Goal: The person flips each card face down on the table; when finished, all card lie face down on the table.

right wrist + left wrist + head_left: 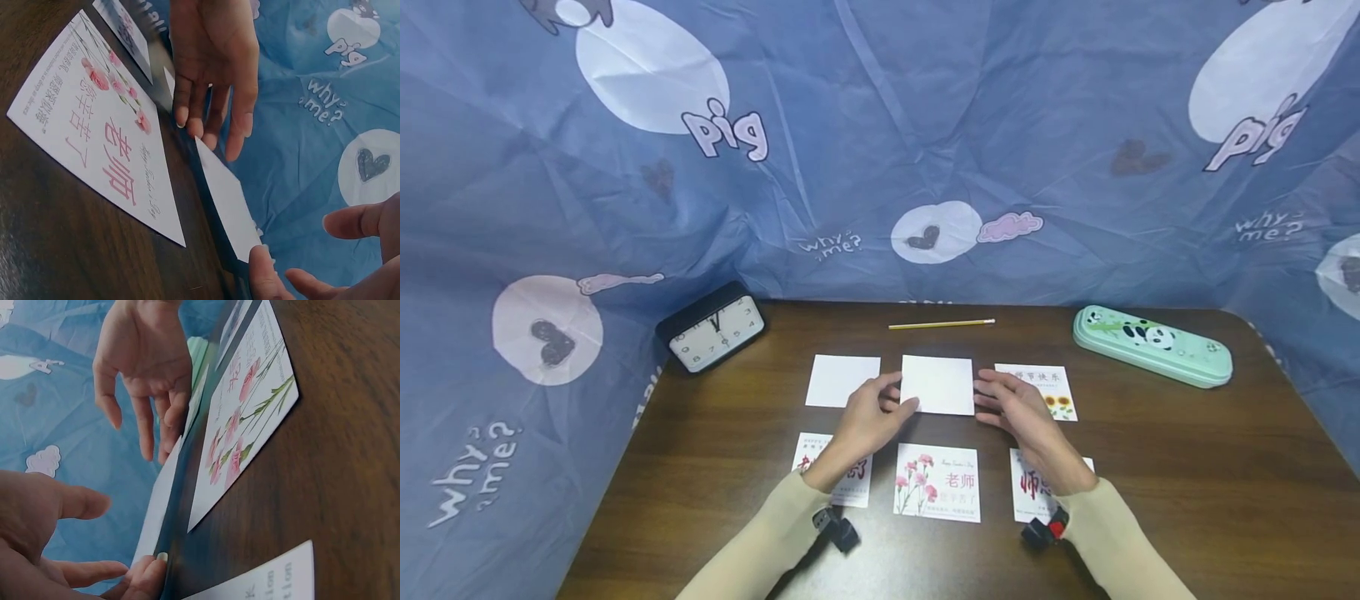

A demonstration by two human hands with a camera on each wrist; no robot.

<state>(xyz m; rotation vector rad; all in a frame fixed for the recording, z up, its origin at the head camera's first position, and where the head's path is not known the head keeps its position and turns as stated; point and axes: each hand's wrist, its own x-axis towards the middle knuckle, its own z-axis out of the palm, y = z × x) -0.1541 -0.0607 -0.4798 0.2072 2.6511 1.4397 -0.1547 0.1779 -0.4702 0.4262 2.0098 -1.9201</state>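
Note:
A blank white card (937, 385) lies in the middle of the back row, between both hands. My left hand (874, 417) is at its left edge, thumb apart from the fingers, and fingertips (153, 575) touch the card's end in the left wrist view. Across from it, my right hand (1018, 414) has loosely extended fingers right at the card's right edge. Another blank white card (842, 381) lies just left. A sunflower card (1060, 392) is partly covered by the right hand. Nearer me lies a pink carnation card (937, 483).
Cards with red lettering lie under the left forearm (857, 492) and right forearm (1026, 492), each partly hidden. A pencil (942, 324) lies at the back. A black clock (715, 332) stands back left, a green panda pencil case (1150, 346) back right. Blue printed cloth (850, 167) hangs behind the table.

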